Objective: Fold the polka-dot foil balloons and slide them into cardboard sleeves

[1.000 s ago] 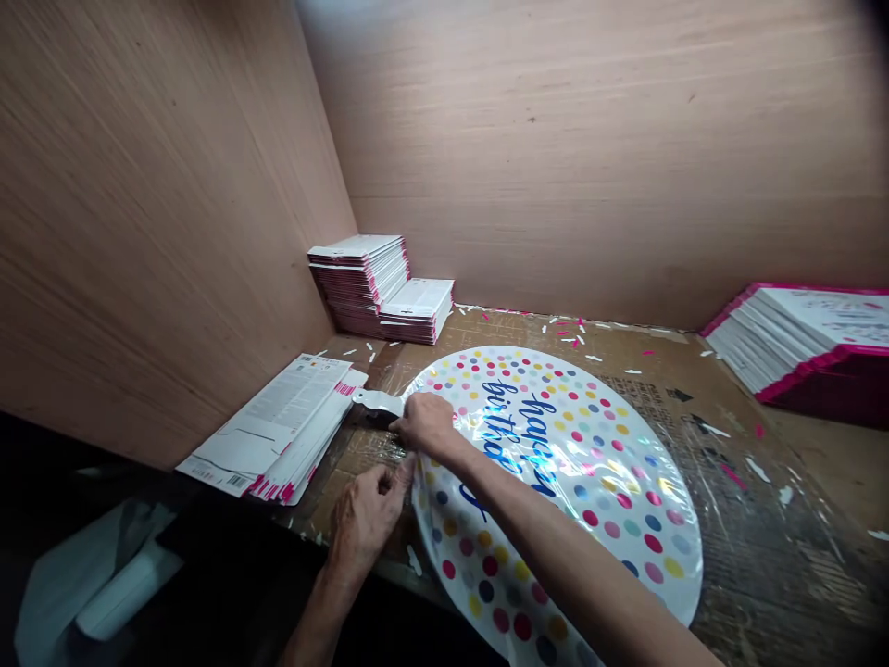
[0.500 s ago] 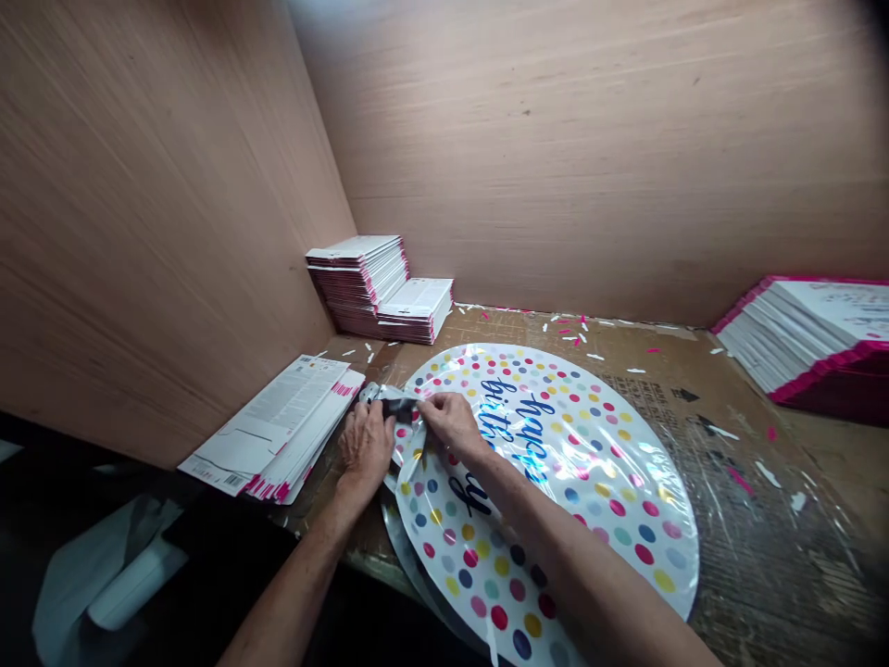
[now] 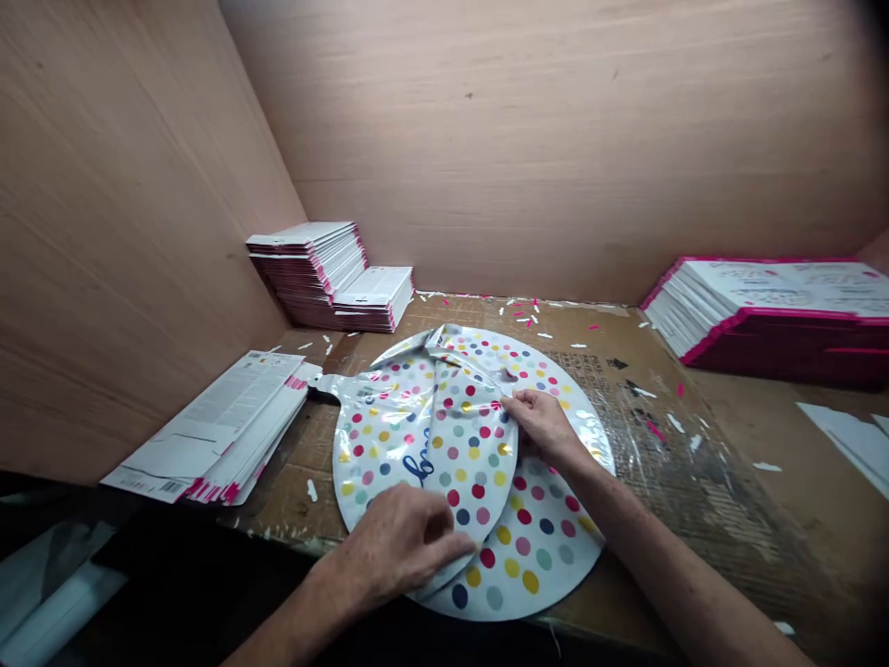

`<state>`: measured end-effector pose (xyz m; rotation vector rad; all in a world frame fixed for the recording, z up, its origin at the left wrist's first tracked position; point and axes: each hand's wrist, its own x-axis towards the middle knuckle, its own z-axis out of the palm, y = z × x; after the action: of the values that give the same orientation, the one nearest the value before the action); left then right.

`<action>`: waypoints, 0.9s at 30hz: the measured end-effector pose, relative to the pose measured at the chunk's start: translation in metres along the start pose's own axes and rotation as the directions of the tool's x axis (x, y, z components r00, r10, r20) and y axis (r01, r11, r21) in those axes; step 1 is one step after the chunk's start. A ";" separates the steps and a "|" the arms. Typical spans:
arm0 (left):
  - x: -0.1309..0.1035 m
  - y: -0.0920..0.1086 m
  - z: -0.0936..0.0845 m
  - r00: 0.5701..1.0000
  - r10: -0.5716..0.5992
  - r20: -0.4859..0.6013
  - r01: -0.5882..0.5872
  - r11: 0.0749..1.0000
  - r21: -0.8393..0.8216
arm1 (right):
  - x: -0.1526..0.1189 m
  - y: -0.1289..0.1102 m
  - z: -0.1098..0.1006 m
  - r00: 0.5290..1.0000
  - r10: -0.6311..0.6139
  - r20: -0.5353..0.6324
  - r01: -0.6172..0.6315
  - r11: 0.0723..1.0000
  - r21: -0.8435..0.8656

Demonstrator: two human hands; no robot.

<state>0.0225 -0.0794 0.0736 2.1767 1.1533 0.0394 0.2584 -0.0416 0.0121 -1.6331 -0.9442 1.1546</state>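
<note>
A round foil balloon (image 3: 479, 482), white with coloured dots, lies partly folded over on another dotted round sheet (image 3: 548, 556). Blue lettering shows in part near the fold. The neck with a black piece points left. My right hand (image 3: 545, 421) pinches the folded layer at its right edge. At the near edge, my left hand (image 3: 406, 537) has its thumb and curled fingers on the folded layer, holding it at the lower rim.
Stacked white and pink cards (image 3: 319, 269) stand at the back left corner. More flat cards (image 3: 215, 426) lie at the left edge. A pink-edged stack (image 3: 778, 315) is at the right. Paper scraps litter the cardboard surface (image 3: 667, 491); wooden panels (image 3: 486, 139) rise behind and left.
The top balloon has been folded over, covering most of the lettering. My right hand has moved right with its edge, and my left hand came from the neck to the near rim. The view shifted right.
</note>
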 end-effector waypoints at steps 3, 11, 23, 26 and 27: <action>0.032 0.013 0.014 0.921 0.016 -0.388 0.008 0.998 0.062 | -0.006 0.009 -0.022 0.999 0.033 -0.015 -0.034 0.996 -0.087; 0.146 0.022 0.057 0.849 0.031 -0.527 0.085 0.977 0.193 | -0.047 -0.001 -0.064 0.929 -0.338 -0.151 0.141 0.699 -0.701; -0.005 0.001 0.066 0.843 -0.128 -0.523 0.283 0.931 0.229 | -0.026 0.052 -0.063 0.717 -0.591 0.369 0.549 0.152 -0.822; -0.034 -0.001 0.074 0.874 -0.173 -0.454 0.251 0.961 0.118 | -0.028 0.050 -0.061 0.718 -0.585 0.377 0.555 0.154 -0.818; -0.037 -0.001 0.073 0.884 -0.227 -0.409 0.275 0.959 0.062 | -0.030 0.048 -0.058 0.719 -0.579 0.384 0.560 0.155 -0.814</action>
<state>0.0227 -0.1458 0.0260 2.1598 1.7024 0.3229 0.3098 -0.0975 -0.0155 -1.7086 -2.2210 -0.0631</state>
